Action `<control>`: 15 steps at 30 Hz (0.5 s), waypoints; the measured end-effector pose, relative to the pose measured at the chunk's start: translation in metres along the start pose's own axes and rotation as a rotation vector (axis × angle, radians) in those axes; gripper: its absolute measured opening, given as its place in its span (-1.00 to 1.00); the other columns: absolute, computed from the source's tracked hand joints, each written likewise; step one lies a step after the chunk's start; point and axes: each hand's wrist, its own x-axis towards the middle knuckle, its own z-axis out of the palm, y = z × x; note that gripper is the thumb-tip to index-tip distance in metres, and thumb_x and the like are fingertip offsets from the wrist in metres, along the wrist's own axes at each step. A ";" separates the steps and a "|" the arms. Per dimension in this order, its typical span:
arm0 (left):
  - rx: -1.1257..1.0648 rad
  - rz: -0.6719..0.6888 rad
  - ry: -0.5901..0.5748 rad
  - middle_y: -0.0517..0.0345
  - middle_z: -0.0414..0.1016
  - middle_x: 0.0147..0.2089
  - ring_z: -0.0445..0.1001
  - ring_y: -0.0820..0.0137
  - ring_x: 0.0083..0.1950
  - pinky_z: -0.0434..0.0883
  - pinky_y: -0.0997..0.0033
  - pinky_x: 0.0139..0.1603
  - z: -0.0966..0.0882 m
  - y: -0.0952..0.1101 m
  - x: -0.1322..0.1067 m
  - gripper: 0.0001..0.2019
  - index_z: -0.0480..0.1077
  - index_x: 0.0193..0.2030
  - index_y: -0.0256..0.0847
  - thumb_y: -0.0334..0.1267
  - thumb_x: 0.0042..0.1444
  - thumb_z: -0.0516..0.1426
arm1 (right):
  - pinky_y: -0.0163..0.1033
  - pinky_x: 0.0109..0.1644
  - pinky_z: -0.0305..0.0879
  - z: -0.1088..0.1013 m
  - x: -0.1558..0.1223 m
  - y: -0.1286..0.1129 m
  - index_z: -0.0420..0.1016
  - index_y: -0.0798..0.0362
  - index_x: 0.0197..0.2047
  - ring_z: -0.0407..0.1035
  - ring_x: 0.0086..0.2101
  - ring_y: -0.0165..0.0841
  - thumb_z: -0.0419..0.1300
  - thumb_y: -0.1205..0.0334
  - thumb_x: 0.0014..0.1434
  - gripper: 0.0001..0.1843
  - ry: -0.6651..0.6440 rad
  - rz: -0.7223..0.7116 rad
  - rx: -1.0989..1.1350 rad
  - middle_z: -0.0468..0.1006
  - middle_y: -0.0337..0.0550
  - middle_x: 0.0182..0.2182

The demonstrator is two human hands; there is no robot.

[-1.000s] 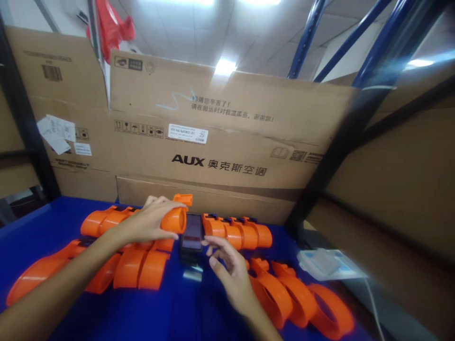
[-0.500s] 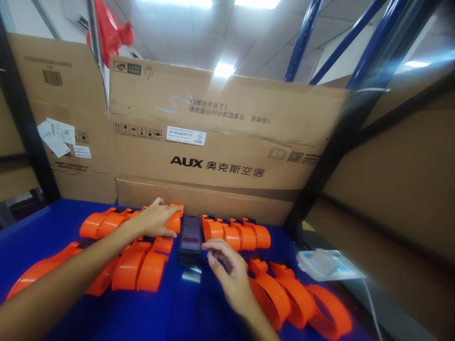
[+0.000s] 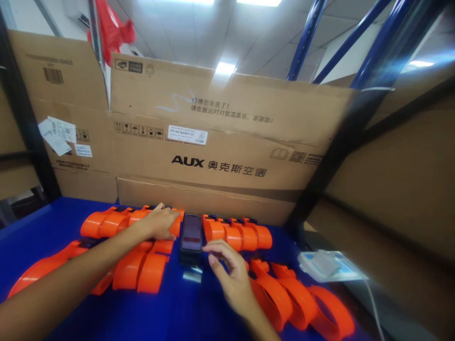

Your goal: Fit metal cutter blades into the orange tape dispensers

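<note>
My left hand [image 3: 163, 224] reaches over the left back row and closes round the last orange plastic ring [image 3: 176, 226], thumb in front and fingers on top. A black phone [image 3: 192, 233] stands tilted between the two back rows, just right of that ring. My right hand [image 3: 229, 272] is beside the phone's lower right edge, fingers loosely curved and thumb apart, with nothing in it. Its index fingertip is close to the phone; I cannot tell whether they touch. More orange rings with black clips [image 3: 213, 229] stand in a row behind my right hand.
A front left row of orange rings [image 3: 130, 271] lies partly under my left forearm. Several bigger orange bands [image 3: 300, 303] lie at the right. A clear plastic case [image 3: 329, 265] with a white cable is beyond them. A cardboard sheet [image 3: 220, 189] walls off the back of the blue surface [image 3: 199, 310].
My left hand has shifted slightly down on the ring, its raised finger lower. My right hand keeps its place. The view has moved a little.
</note>
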 end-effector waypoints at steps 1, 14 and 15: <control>-0.004 -0.003 -0.008 -0.24 0.37 0.35 0.32 -0.13 0.32 0.07 -0.10 0.31 -0.001 -0.001 0.000 -0.12 0.23 0.37 -0.13 0.15 -0.09 0.29 | -0.18 -0.09 0.37 0.000 0.000 0.000 0.61 -0.03 -0.15 0.47 -0.18 -0.22 0.20 0.14 0.32 -0.83 0.004 0.003 -0.002 0.59 -0.09 -0.18; -0.027 0.018 -0.048 -0.10 0.47 0.27 0.41 -0.07 0.25 0.20 -0.06 0.26 -0.026 -0.053 -0.034 -0.21 0.27 0.35 0.00 -0.10 -0.11 0.28 | -0.16 -0.12 0.38 -0.001 0.000 0.002 0.62 -0.01 -0.16 0.49 -0.21 -0.20 0.20 0.08 0.32 -0.78 0.038 0.040 -0.022 0.62 -0.08 -0.22; -0.020 0.021 -0.037 -0.13 0.46 0.27 0.40 -0.08 0.25 0.21 -0.06 0.25 -0.025 -0.051 -0.034 -0.21 0.27 0.35 -0.03 -0.09 -0.10 0.28 | -0.16 -0.13 0.38 -0.001 0.000 0.002 0.62 -0.01 -0.16 0.49 -0.21 -0.19 0.20 0.07 0.32 -0.78 0.043 0.049 -0.029 0.62 -0.08 -0.23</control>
